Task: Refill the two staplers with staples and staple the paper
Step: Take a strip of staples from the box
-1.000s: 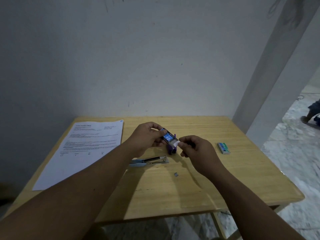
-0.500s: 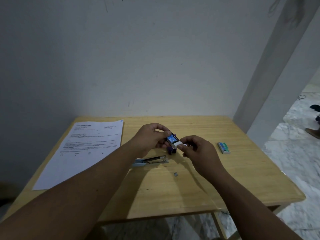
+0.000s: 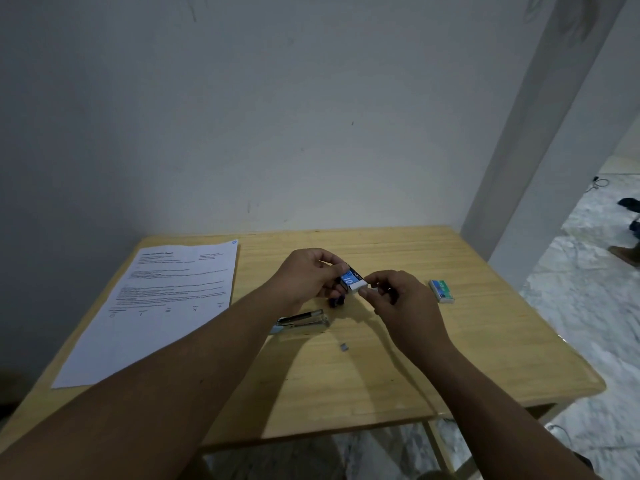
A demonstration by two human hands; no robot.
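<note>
My left hand (image 3: pixel 308 275) holds a small blue and white staple box (image 3: pixel 351 281) above the table's middle. My right hand (image 3: pixel 394 303) pinches the box's white right end with thumb and forefinger. Just below the box a small dark purple stapler (image 3: pixel 337 302) stands on the table, mostly hidden by my hands. A light blue stapler (image 3: pixel 301 322) lies open on the wood in front of my left wrist. A short strip of staples (image 3: pixel 344 347) lies loose near it. The printed paper (image 3: pixel 162 306) lies flat at the table's left.
A second, green staple box (image 3: pixel 441 291) rests at the right of the wooden table (image 3: pixel 381 393). A white wall stands right behind the table and a pillar rises at the back right. Someone's feet (image 3: pixel 628 233) show on the marble floor far right.
The box has tilted and shifted slightly right between my hands, and my right fingers have closed in on its white end. The feet at far right have moved.
</note>
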